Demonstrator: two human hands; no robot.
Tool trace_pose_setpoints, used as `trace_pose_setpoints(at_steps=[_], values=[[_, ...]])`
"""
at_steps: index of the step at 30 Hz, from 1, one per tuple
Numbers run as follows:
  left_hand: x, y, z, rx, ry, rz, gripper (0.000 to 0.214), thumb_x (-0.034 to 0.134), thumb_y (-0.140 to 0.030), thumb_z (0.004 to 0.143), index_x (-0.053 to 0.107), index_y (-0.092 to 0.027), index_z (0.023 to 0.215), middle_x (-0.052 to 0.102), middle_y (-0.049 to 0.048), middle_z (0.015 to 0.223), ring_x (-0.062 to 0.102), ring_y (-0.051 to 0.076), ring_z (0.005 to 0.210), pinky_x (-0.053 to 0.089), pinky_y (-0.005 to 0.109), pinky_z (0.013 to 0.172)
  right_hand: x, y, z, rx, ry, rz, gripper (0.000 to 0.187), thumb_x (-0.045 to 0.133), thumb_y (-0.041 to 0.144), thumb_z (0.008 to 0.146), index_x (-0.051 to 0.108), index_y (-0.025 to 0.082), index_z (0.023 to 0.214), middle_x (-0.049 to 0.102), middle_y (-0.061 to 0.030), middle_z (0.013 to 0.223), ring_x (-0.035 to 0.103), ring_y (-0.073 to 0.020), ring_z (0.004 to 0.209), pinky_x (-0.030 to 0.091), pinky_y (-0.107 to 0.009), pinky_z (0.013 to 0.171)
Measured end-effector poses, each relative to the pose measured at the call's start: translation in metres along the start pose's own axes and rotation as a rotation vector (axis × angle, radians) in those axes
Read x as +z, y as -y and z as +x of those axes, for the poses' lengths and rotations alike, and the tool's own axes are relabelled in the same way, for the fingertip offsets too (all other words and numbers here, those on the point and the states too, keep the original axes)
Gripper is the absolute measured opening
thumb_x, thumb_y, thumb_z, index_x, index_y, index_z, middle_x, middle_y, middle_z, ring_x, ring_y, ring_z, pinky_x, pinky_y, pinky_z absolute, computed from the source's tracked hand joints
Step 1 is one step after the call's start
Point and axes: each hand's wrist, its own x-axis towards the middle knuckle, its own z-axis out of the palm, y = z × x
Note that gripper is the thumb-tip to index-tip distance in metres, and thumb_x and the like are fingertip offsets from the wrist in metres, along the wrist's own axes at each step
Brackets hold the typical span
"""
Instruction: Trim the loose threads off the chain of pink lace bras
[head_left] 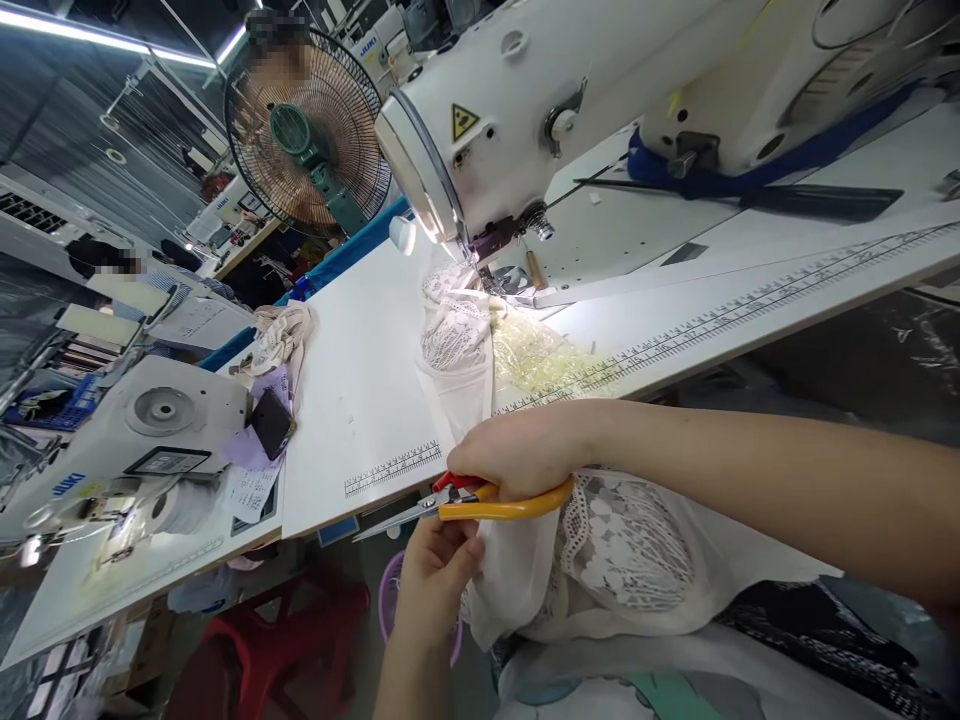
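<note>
My right hand (525,448) is closed around scissors with orange handles (517,506); their pointed blades (397,518) face left, just off the table's front edge. Below them, my left hand (441,565) pinches the edge of white lace fabric (517,575), thumb and fingers together. That fabric, with a lace cup shape (630,545), hangs over my lap. Another white lace piece (455,345) runs from under the sewing machine's needle area (480,270) down to my right hand. Whether the two pieces are joined is hidden behind the hand.
A white sewing machine (525,110) stands on the table (360,360), with thread scraps (536,352) beside its needle. Black tweezers (817,200) lie at right. Left are a phone (271,424), a second machine (165,415) and a red stool (292,640). A fan (307,135) and people stand behind.
</note>
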Motion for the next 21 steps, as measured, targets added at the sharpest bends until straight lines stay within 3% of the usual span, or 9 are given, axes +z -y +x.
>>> trace_pose_setpoints(at_steps=[3, 7, 10, 13, 15, 17, 21], values=[[0.004, -0.002, 0.004, -0.016, 0.067, 0.018, 0.029, 0.072, -0.039, 0.072, 0.07, -0.018, 0.093, 0.069, 0.0049, 0.08, 0.059, 0.017, 0.072, 0.044, 0.026, 0.064, 0.0, 0.0, 0.003, -0.011, -0.007, 0.017, 0.018, 0.055, 0.015, 0.07, 0.04, 0.021, 0.063, 0.047, 0.0025, 0.057, 0.042, -0.0128, 0.048, 0.03, -0.026, 0.044], [0.011, -0.002, 0.009, -0.01, 0.078, -0.018, 0.024, 0.073, -0.037, 0.072, 0.073, -0.02, 0.089, 0.071, 0.0035, 0.08, 0.062, 0.018, 0.077, 0.045, 0.028, 0.074, 0.005, -0.001, 0.0, 0.031, -0.079, 0.082, 0.021, 0.06, 0.018, 0.068, 0.039, 0.021, 0.064, 0.048, 0.0017, 0.06, 0.043, -0.0135, 0.051, 0.031, -0.026, 0.044], [0.013, 0.0, 0.011, 0.003, 0.082, -0.053, 0.017, 0.072, -0.035, 0.073, 0.073, -0.019, 0.08, 0.069, 0.0018, 0.073, 0.06, 0.015, 0.071, 0.044, 0.026, 0.074, 0.022, -0.003, -0.013, 0.123, -0.26, 0.206, 0.023, 0.058, 0.028, 0.075, 0.036, 0.021, 0.074, 0.05, -0.0003, 0.073, 0.046, -0.0137, 0.06, 0.036, -0.026, 0.05], [0.013, 0.005, 0.009, -0.026, 0.041, -0.104, 0.017, 0.074, -0.033, 0.071, 0.071, -0.016, 0.072, 0.065, 0.0002, 0.065, 0.055, 0.011, 0.062, 0.042, 0.022, 0.065, 0.053, -0.007, -0.034, 0.136, -0.483, 0.539, 0.031, 0.058, 0.039, 0.078, 0.032, 0.023, 0.076, 0.045, 0.0029, 0.072, 0.039, -0.0107, 0.056, 0.037, -0.024, 0.05], [0.012, 0.008, 0.008, -0.068, -0.015, -0.141, 0.019, 0.076, -0.033, 0.068, 0.07, -0.016, 0.07, 0.063, -0.0007, 0.063, 0.051, 0.01, 0.057, 0.039, 0.021, 0.059, 0.077, -0.01, -0.049, 0.134, -0.449, 0.645, 0.033, 0.062, 0.044, 0.074, 0.036, 0.023, 0.074, 0.044, 0.0046, 0.065, 0.037, -0.0102, 0.05, 0.033, -0.024, 0.045], [0.011, 0.01, 0.007, -0.096, -0.057, -0.152, 0.021, 0.078, -0.034, 0.065, 0.068, -0.015, 0.068, 0.062, -0.0003, 0.062, 0.05, 0.01, 0.056, 0.038, 0.021, 0.058, 0.098, -0.012, -0.062, 0.211, -0.347, 0.68, 0.031, 0.06, 0.044, 0.075, 0.039, 0.022, 0.067, 0.052, 0.0022, 0.062, 0.047, -0.0134, 0.05, 0.034, -0.025, 0.045], [0.013, 0.009, 0.005, -0.1, -0.078, -0.123, 0.025, 0.077, -0.037, 0.064, 0.067, -0.014, 0.067, 0.061, 0.0007, 0.062, 0.049, 0.01, 0.056, 0.035, 0.021, 0.056, 0.121, -0.012, -0.074, 0.279, -0.262, 0.587, 0.031, 0.055, 0.048, 0.078, 0.045, 0.021, 0.066, 0.06, -0.0024, 0.067, 0.057, -0.0202, 0.059, 0.038, -0.027, 0.051]])
